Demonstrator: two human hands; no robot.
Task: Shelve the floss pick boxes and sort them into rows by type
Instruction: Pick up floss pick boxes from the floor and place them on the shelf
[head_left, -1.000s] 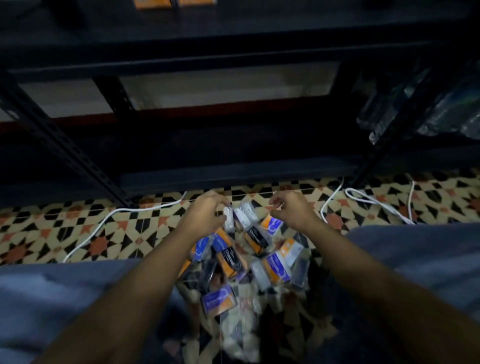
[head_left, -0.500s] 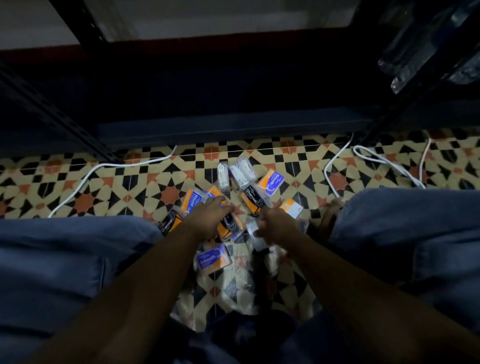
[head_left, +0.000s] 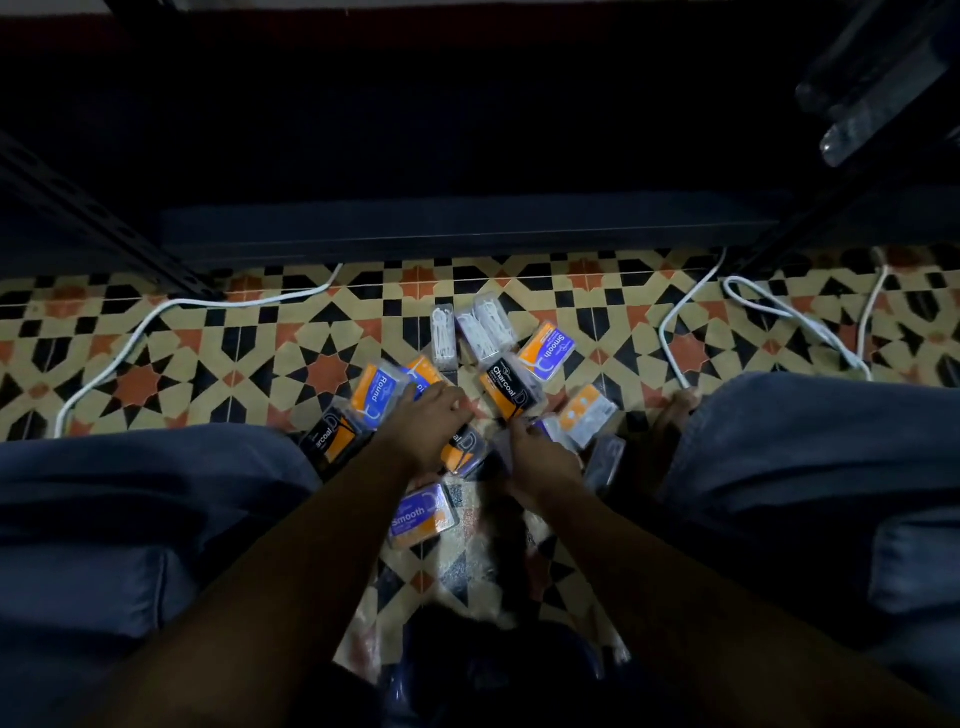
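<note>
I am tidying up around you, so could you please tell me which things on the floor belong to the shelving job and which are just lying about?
Part of the job:
- Round box
- Charcoal box
- Smooth box
- clear packs of white picks
- dark shelf

Just lying about:
- white cable
- looped white cable

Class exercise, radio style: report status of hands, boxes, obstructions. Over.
Left hand and right hand both down in the floss pick boxes, grips unclear. All boxes on the floor, none shelved. White cable nearby, clear.
</note>
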